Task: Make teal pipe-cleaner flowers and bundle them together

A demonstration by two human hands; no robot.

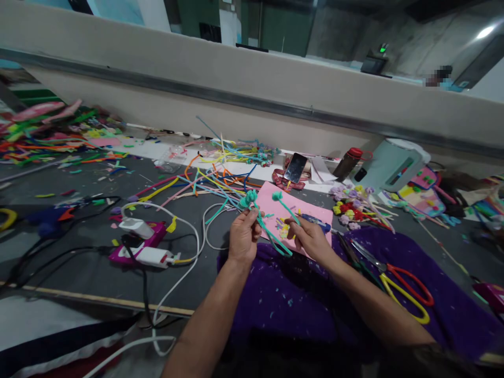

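Note:
My left hand [243, 236] is closed in a pinch on teal pipe-cleaner flowers [249, 198], their curled heads above my fingertips. Their stems [275, 242] bend out to the right below the hand. Between the fingers of my right hand [309, 239] is the stem of a single teal pipe-cleaner flower [277, 196], its small coiled head pointing up and left. Beneath both hands lies a pink sheet [264, 195] with short coloured snippets [282, 227] on it. A blue-handled tool [315, 220] lies partly behind my right hand.
Scissors with red and yellow handles [409, 283] lie on a purple cloth [271, 299] at right. Leftward are a power strip [157, 236], white cables and a blue glue gun [49, 218]. Loose pipe cleaners [185, 184], a phone [296, 168] and a bottle [347, 164] stand farther back.

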